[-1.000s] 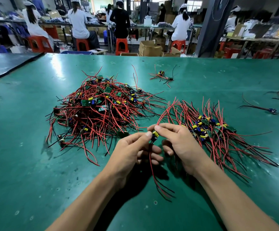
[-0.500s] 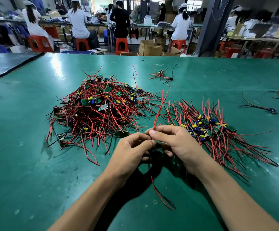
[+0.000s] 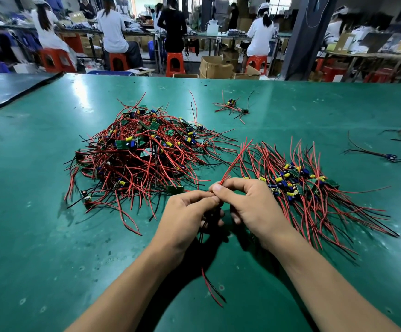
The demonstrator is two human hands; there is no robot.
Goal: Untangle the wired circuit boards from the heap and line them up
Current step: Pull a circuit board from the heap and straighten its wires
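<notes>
Hands: left hand (image 3: 187, 216) and right hand (image 3: 254, 207) meet at the fingertips, both pinching one wired board (image 3: 234, 162); its card is hidden between the fingers.
Long axis: red leads point up and away, and the tail leads (image 3: 210, 291) trail toward the wearer.
Row (image 3: 297, 185): just beside the right hand, the nearer one for the set-down.
Heap (image 3: 142, 159): ahead and left on the tabletop (image 3: 39, 236).

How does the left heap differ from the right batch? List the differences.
The left heap is a tangled mound, wires pointing every way; the right batch lies flatter, wires roughly parallel. The left heap's boards are scattered throughout; the right batch's cluster in one band. Both have red and black wires.
</notes>
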